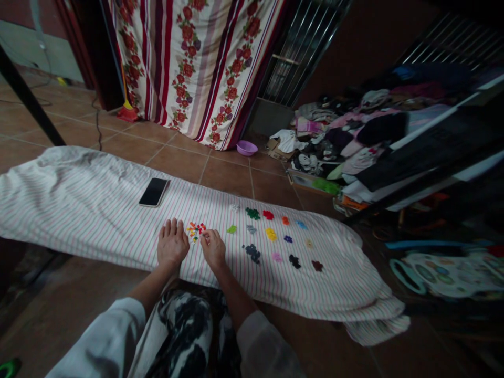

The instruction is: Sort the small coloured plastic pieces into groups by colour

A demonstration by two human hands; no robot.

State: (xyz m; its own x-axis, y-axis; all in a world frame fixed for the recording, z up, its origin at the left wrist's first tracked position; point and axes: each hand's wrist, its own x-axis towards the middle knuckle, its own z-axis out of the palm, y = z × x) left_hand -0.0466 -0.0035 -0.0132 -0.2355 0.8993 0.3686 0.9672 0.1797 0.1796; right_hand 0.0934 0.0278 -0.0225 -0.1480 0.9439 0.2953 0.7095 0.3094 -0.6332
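Observation:
My left hand (173, 245) lies flat on a striped cloth (98, 226), fingers stretched out and holding nothing. Just right of it is a small mixed pile of tiny coloured pieces (192, 229), mostly red, orange, yellow and green. At the pile's right edge my right hand (214, 250) has thumb and fingertips pinched together. Anything between those fingertips is too small to make out. Farther right, tiny pieces lie in little groups by colour, among them a lime green group (232, 229), a yellow group (271, 234), a dark green group (252, 213) and a dark grey group (252, 253).
A smartphone (154, 192) rests on the cloth beyond my left hand. Past the cloth's far edge, a purple bowl (247, 148) stands on the tiled floor by a floral curtain (189, 68). Clothes (346, 136) are heaped at the right.

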